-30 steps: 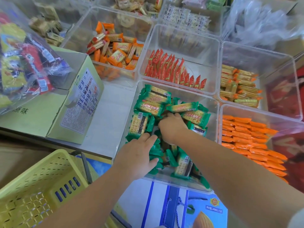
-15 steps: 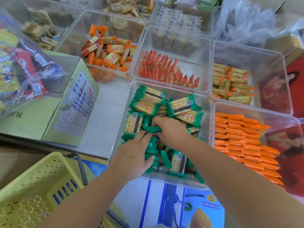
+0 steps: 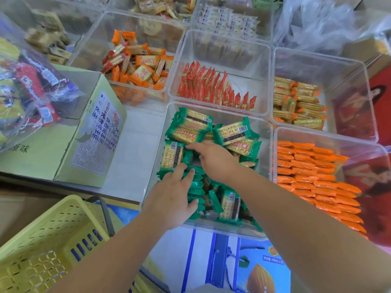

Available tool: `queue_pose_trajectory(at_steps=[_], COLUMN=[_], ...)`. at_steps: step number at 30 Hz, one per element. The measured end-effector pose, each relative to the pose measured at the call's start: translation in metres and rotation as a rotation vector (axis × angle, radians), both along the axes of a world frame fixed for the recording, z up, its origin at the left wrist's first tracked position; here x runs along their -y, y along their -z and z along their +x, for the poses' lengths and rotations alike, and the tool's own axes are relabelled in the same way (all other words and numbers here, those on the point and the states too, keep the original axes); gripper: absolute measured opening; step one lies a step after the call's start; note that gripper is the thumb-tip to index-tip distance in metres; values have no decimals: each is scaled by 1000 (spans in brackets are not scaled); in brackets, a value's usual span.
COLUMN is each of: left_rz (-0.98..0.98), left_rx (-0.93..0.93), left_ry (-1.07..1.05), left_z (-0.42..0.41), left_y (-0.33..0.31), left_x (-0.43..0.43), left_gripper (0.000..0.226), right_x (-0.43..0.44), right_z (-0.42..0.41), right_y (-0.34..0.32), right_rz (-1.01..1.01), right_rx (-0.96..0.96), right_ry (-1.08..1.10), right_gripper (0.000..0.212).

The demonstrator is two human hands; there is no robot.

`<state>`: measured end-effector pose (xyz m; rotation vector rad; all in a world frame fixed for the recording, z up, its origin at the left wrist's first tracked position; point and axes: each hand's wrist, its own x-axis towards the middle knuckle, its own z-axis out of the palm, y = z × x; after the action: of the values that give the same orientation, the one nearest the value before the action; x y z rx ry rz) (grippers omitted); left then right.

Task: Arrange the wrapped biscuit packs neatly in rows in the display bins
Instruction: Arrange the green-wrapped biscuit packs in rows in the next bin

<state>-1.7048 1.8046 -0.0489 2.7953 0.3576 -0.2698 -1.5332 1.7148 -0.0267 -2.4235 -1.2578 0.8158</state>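
Note:
Green wrapped biscuit packs [image 3: 233, 132] lie in a loose heap inside a clear plastic bin [image 3: 213, 228] in front of me. Along the bin's left side, a row of green packs stands on edge. My left hand [image 3: 173, 197] rests flat on that row, fingers spread and straight. My right hand [image 3: 213, 158] reaches across the middle of the bin, fingers extended and touching a green pack [image 3: 172, 155] near the left wall. Neither hand grips a pack.
Neighbouring clear bins hold red packs [image 3: 211, 85], orange packs in rows [image 3: 313, 174], yellow-orange packs [image 3: 298, 102] and loose orange packs [image 3: 139, 64]. A green carton [image 3: 63, 144] with a snack bag on top sits left. A yellow basket [image 3: 42, 246] is at lower left.
My right hand has opened out and stretched left across the bin toward the pack by the left wall. My left hand stays pressed on the standing row.

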Motion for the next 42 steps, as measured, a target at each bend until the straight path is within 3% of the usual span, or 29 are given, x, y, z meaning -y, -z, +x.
queue_pose_trajectory(at_steps=[9, 17, 21, 24, 27, 31, 34, 39, 42], left_rz=[-28, -21, -20, -8, -7, -14, -20, -20, 69], left_rx=[8, 1, 0, -13, -2, 253, 377, 265, 126], left_ry=[27, 44, 28, 6, -34, -89, -219, -284, -215], left_z=[2, 0, -1, 0, 0, -4, -5, 7, 18], left_y=[-1, -1, 1, 0, -5, -13, -14, -21, -23], left_x=[-1, 0, 0, 1, 2, 0, -4, -5, -6], left_gripper=[78, 75, 76, 76, 69, 34, 38, 57, 46], right_x=[-7, -10, -2, 4, 4, 3, 6, 13, 23], right_z=[2, 4, 8, 8, -2, -12, -16, -27, -32], right_y=[10, 8, 4, 2, 7, 13, 16, 17, 18], right_rz=[-54, -68, -72, -115, -158, -146, -113, -56, -33], right_rx=[15, 143, 127, 146, 33, -51, -90, -120, -133], right_ry=[-33, -32, 41, 9, -84, -74, -4, 79, 113], right_gripper=[54, 22, 22, 37, 49, 73, 74, 80, 74])
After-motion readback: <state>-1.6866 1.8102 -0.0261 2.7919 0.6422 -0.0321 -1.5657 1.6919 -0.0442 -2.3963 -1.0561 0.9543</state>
